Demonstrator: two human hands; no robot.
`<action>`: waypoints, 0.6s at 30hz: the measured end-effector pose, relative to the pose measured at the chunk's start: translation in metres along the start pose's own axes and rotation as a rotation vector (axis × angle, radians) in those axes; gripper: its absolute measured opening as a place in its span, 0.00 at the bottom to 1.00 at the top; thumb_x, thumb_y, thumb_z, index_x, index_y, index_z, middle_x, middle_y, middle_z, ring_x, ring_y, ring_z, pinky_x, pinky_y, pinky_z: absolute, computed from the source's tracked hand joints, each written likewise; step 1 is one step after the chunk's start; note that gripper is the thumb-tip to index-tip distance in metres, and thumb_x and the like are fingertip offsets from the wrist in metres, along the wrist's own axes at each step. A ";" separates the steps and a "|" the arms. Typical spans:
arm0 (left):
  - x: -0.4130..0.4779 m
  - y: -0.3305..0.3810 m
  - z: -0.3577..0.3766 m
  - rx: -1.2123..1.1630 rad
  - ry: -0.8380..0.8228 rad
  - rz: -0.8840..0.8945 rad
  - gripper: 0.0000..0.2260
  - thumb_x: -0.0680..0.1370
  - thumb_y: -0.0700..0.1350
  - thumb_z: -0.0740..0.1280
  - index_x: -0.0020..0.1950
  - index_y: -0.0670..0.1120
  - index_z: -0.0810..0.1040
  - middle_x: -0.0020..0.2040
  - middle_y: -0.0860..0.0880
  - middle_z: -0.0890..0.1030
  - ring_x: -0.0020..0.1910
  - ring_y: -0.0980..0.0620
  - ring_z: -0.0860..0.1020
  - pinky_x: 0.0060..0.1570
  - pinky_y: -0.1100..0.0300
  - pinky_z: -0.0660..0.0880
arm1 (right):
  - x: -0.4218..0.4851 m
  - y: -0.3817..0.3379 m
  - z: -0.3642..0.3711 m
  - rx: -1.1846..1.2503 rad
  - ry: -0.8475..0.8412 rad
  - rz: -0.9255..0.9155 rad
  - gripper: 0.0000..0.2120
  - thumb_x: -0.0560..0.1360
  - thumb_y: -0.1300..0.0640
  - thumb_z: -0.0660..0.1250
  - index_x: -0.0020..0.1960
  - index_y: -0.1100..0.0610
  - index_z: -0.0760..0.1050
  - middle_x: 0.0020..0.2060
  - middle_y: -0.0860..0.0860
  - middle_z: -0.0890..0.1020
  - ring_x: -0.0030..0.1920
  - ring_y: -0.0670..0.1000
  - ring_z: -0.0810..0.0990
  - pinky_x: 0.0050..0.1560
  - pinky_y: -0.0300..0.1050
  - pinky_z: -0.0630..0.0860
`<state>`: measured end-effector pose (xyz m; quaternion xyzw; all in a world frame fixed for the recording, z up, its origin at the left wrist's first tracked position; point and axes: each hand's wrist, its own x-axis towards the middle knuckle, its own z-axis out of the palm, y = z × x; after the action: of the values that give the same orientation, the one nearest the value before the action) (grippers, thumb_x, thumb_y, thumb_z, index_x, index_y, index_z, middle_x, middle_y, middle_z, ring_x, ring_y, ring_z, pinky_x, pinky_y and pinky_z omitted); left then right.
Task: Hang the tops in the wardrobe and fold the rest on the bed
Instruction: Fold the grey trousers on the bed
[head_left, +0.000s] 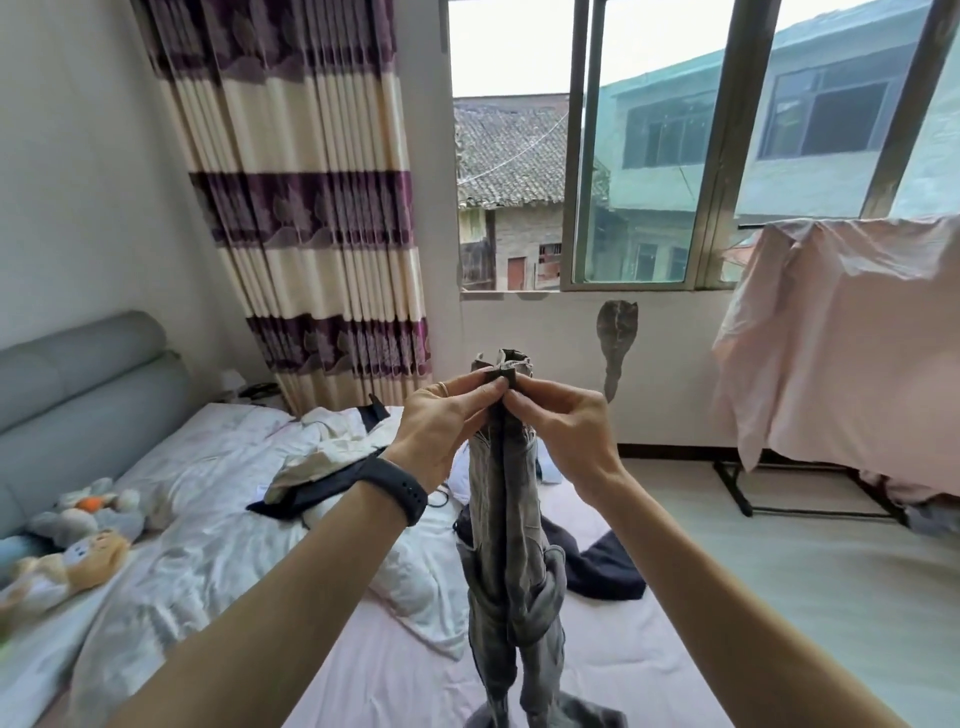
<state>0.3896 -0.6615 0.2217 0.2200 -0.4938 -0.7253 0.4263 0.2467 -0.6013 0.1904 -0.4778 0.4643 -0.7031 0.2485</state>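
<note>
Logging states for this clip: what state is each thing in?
Grey fabric trousers: held up, hanging lengthwise.
Left hand: pinches trousers' top edge.
Right hand: pinches trousers' top edge.
Sliding glass window: left side open.
Purple-and-cream striped curtain: gathered aside.
Pink sheet: draped over rack.

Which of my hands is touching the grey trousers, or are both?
Touching, both. The head view shows the left hand and the right hand each pinching the top end of the grey trousers, with no gap.
</note>
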 end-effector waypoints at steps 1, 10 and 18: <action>-0.001 -0.001 -0.002 0.072 -0.025 0.018 0.16 0.68 0.39 0.77 0.55 0.38 0.84 0.52 0.40 0.85 0.52 0.45 0.85 0.53 0.59 0.81 | -0.002 0.001 -0.001 0.009 -0.043 0.033 0.14 0.74 0.67 0.72 0.58 0.56 0.84 0.51 0.52 0.87 0.56 0.52 0.85 0.62 0.49 0.79; -0.001 -0.004 -0.023 0.617 0.083 0.258 0.10 0.75 0.33 0.73 0.53 0.43 0.86 0.48 0.48 0.87 0.51 0.50 0.85 0.57 0.59 0.79 | -0.012 0.029 -0.035 0.029 0.053 0.166 0.13 0.76 0.66 0.71 0.58 0.55 0.83 0.54 0.54 0.86 0.58 0.53 0.84 0.53 0.42 0.78; -0.004 0.033 -0.057 0.450 -0.001 0.155 0.12 0.78 0.30 0.65 0.56 0.41 0.84 0.52 0.43 0.86 0.51 0.48 0.84 0.49 0.60 0.80 | 0.013 0.032 -0.069 -0.033 -0.168 0.310 0.22 0.62 0.41 0.80 0.55 0.35 0.82 0.57 0.40 0.85 0.54 0.36 0.82 0.51 0.45 0.71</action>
<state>0.4465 -0.6932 0.2273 0.2708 -0.6585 -0.5622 0.4206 0.1760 -0.5977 0.1598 -0.4618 0.5213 -0.6062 0.3840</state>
